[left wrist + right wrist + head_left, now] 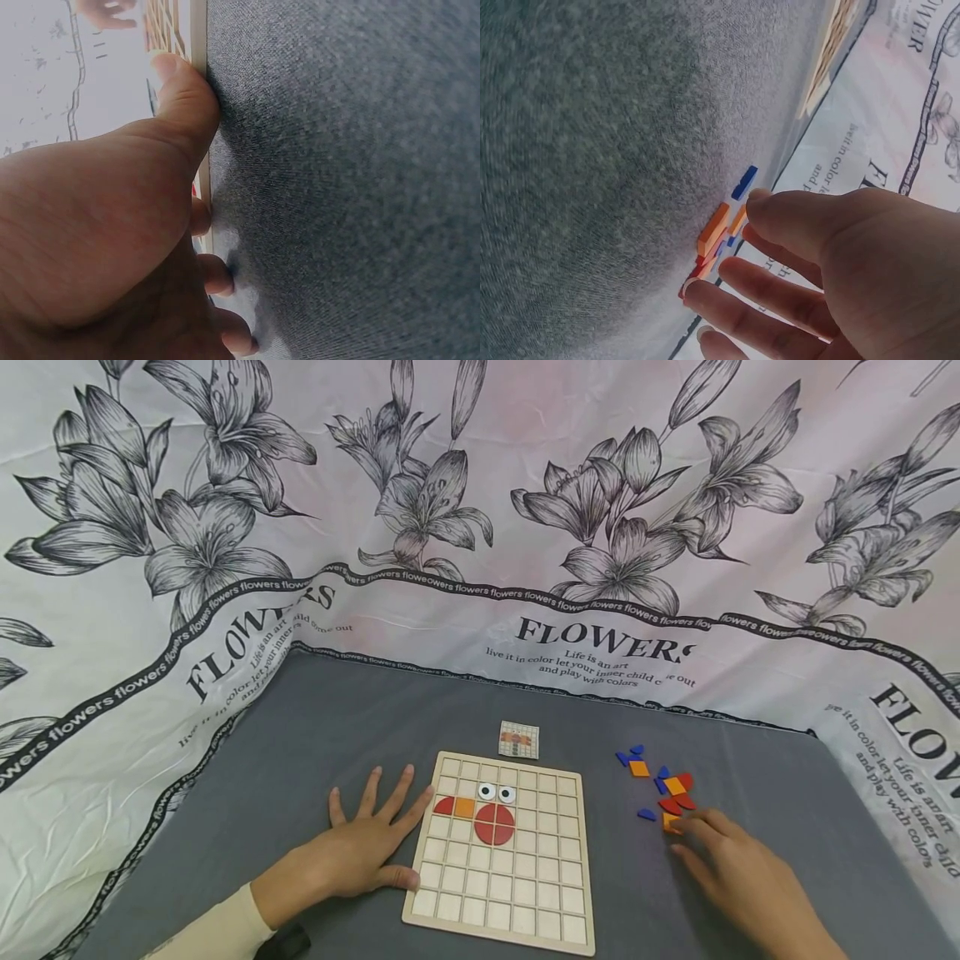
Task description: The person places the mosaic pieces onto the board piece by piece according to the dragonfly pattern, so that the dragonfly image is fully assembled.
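Observation:
A wooden grid board (540, 893) lies on the grey cloth in the head view. Red quarter pieces on it form a circle (495, 824), under two round eye pieces (497, 792). Left of these sit an orange square (465, 808) and a red quarter piece (445, 806). My left hand (360, 856) is spread beside the board, its thumb touching the left edge. On the right, my right hand (738, 864) reaches with extended fingers to a loose orange square (670, 823). In the right wrist view, its thumb and fingers stand apart; contact with the square is unclear.
Loose blue, red and orange pieces (673, 785) lie scattered beyond my right hand. A small pattern card (519, 740) is just behind the board. A flower-printed cloth (607, 647) rises along the back and sides.

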A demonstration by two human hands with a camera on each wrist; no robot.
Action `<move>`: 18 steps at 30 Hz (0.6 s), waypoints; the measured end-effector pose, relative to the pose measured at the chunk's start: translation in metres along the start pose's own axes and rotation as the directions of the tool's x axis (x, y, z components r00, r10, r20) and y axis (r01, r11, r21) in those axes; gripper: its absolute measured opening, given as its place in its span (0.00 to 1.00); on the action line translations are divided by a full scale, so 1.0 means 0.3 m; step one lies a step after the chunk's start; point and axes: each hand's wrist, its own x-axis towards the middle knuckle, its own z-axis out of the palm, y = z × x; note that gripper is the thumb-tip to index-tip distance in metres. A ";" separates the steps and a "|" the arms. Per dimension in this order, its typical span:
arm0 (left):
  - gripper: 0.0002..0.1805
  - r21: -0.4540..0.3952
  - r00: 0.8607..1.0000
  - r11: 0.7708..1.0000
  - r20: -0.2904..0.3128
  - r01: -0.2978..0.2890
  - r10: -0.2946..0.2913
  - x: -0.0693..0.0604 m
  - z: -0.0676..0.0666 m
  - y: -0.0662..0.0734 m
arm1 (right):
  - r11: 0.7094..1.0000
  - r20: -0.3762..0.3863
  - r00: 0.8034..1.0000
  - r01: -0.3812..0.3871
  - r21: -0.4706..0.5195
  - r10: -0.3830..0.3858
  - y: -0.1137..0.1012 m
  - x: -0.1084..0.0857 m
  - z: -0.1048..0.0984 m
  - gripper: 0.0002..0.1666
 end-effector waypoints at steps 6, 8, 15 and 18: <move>0.61 -0.013 1.000 1.000 -0.009 -0.023 0.023 0.006 0.008 -0.017 | 1.000 0.066 0.998 -0.022 -0.001 0.022 0.002 0.006 0.006 0.21; 0.61 -0.009 1.000 1.000 -0.005 -0.016 0.016 0.003 0.007 -0.012 | 0.999 0.103 0.994 -0.034 -0.004 0.034 0.003 0.008 0.009 0.22; 0.61 0.012 1.000 1.000 0.009 0.009 -0.009 -0.005 -0.002 0.005 | 0.999 0.133 0.991 -0.030 -0.018 0.032 0.005 0.027 0.014 0.20; 0.61 0.014 1.000 1.000 0.008 0.006 -0.007 -0.004 -0.003 0.005 | 0.999 0.118 0.993 -0.019 -0.028 0.022 0.008 0.041 0.015 0.18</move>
